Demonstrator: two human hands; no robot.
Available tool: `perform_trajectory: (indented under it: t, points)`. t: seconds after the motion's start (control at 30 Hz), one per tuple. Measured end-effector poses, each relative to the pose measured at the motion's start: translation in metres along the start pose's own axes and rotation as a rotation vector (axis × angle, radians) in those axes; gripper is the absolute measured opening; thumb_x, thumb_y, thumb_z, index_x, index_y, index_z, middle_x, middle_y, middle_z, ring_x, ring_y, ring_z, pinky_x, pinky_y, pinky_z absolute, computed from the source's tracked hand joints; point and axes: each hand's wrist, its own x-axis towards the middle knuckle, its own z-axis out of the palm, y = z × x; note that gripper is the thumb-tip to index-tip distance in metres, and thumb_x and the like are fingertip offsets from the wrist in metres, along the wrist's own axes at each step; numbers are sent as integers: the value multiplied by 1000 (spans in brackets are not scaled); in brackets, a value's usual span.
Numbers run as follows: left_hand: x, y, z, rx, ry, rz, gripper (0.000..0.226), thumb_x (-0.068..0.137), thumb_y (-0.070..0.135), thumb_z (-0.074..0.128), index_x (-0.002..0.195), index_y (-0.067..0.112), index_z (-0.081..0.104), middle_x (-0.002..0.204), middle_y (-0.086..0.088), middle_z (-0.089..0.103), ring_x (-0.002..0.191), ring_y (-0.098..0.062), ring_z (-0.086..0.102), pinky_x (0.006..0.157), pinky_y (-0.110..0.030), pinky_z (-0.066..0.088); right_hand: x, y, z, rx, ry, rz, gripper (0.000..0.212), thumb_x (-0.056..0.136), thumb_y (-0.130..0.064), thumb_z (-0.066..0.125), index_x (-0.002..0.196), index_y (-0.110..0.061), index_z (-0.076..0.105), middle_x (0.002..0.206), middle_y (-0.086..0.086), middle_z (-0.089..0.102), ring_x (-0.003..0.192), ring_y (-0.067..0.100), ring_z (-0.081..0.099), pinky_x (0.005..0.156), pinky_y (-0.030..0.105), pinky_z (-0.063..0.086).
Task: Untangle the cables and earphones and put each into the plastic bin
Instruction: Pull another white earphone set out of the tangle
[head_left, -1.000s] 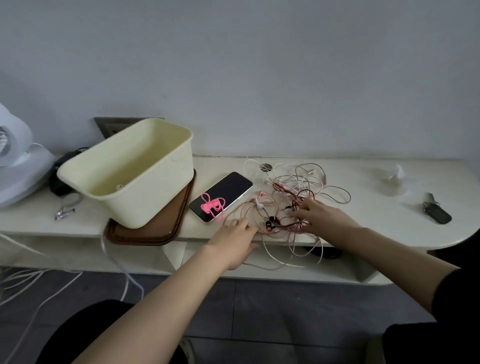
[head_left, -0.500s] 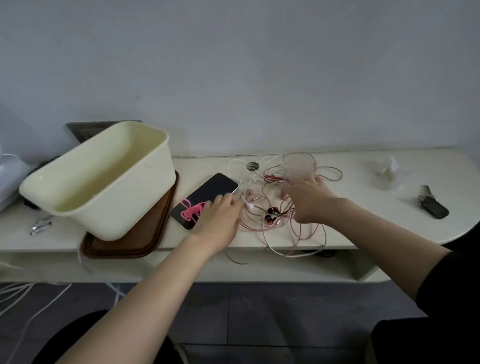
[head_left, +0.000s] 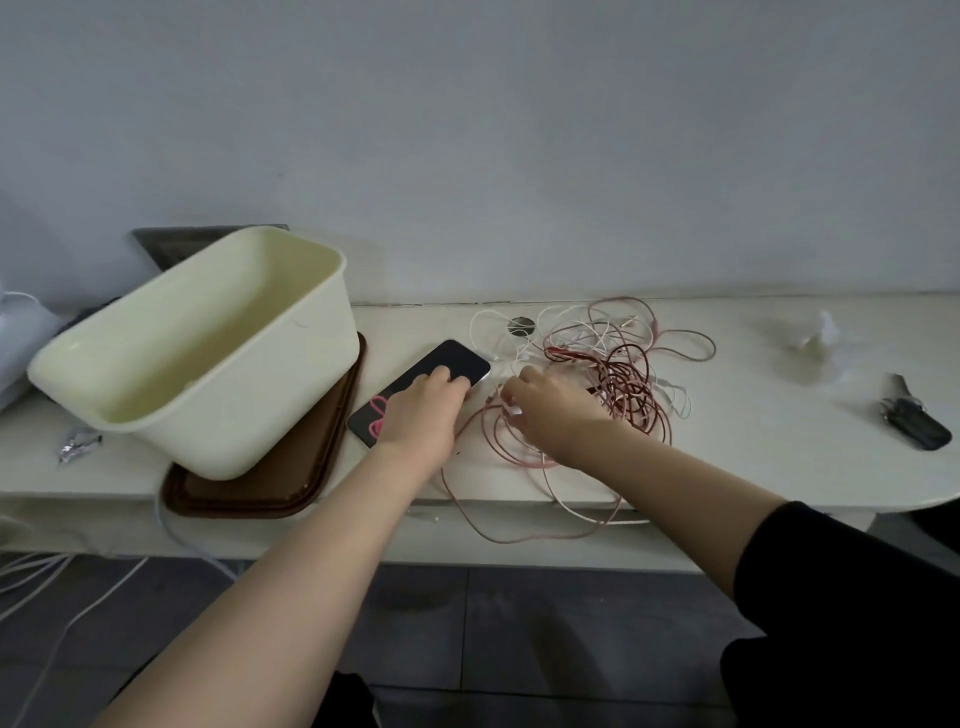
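Observation:
A tangle of pink, dark red and white cables and earphones (head_left: 618, 374) lies on the white shelf (head_left: 753, 452), with loops hanging over its front edge. My right hand (head_left: 550, 410) sits in the tangle's left side, fingers curled and pinching a white piece of it. My left hand (head_left: 421, 410) rests on a black phone (head_left: 457, 361) just left of the cables, fingers bent over the screen. The cream plastic bin (head_left: 208, 353) stands tilted on a brown tray (head_left: 291, 483) at the left; its visible inside looks bare.
A pink cord (head_left: 378, 415) lies on the phone's near end. A dark key fob (head_left: 917, 421) and a crumpled clear wrapper (head_left: 815, 338) lie at the right. A foil scrap (head_left: 78, 444) sits at the left edge, and white cables (head_left: 41, 587) trail on the floor.
My left hand left the cables and moved left onto the phone. My right hand shifted left to the tangle's left side. The head view swung a little.

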Motion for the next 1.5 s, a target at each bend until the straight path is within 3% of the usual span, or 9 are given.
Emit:
perform_trajectory:
  t: [0.2,0.4,0.53,0.7,0.97,1.07,1.23,1.4,1.5]
  points:
    - [6,4,1,20,29,-9,34,85,-1,51,116,14,50,113,-6,47,99,-26,54,62,-33,33,2,3,-7,-57,-15,-5,25,93,-27,50,111,-16,63,117,2,57,103,23,58,74,28,42]
    - [13,-6,7,168,104,-8,39,87,7,48,123,22,50,119,-1,52,116,-23,45,90,-33,31,3,9,-25,22,123,55,38,94,-42,45,97,-12,68,104,4,63,97,24,60,72,30,43]
    - [14,-9,9,164,96,-13,38,90,8,50,125,22,49,119,-1,51,112,-23,50,85,-34,34,22,13,-26,99,138,-17,31,95,-13,45,126,-14,51,132,1,48,122,20,45,86,31,40]
    - [15,-9,9,175,90,-19,33,92,8,47,122,19,48,118,-3,51,109,-24,51,83,-33,38,43,9,-16,35,-130,-35,42,98,-13,39,140,-13,35,143,6,39,132,27,35,104,39,35]
    - [14,-6,8,176,59,4,35,91,2,44,123,14,44,121,-7,47,110,-25,47,72,-30,33,38,3,-15,-92,-68,156,27,93,-21,53,117,-10,59,118,7,58,106,27,58,76,31,40]
    - [12,-3,6,169,38,15,34,93,8,43,126,14,44,123,-7,47,113,-26,47,83,-33,37,28,6,-21,-50,-23,156,28,94,-24,51,116,-9,59,119,6,54,106,26,57,75,31,39]
    - [14,9,-9,-257,145,-7,33,96,15,45,128,11,49,124,-8,53,114,-26,51,92,-37,41,8,-2,-34,96,247,35,23,97,-27,45,109,-10,54,114,5,54,109,23,49,71,31,38]
    - [2,35,-43,-958,145,-156,23,94,12,43,98,16,65,90,4,63,76,-8,57,63,-10,42,-23,-8,-40,124,298,-30,20,94,-31,52,102,-14,58,109,2,59,102,21,55,74,32,43]
    - [-6,45,-51,-1127,131,-125,20,94,20,50,80,18,64,76,4,63,70,-8,56,62,-14,44,-31,-11,-42,185,254,-5,17,93,-27,52,99,-13,58,104,4,63,93,26,62,74,36,49]
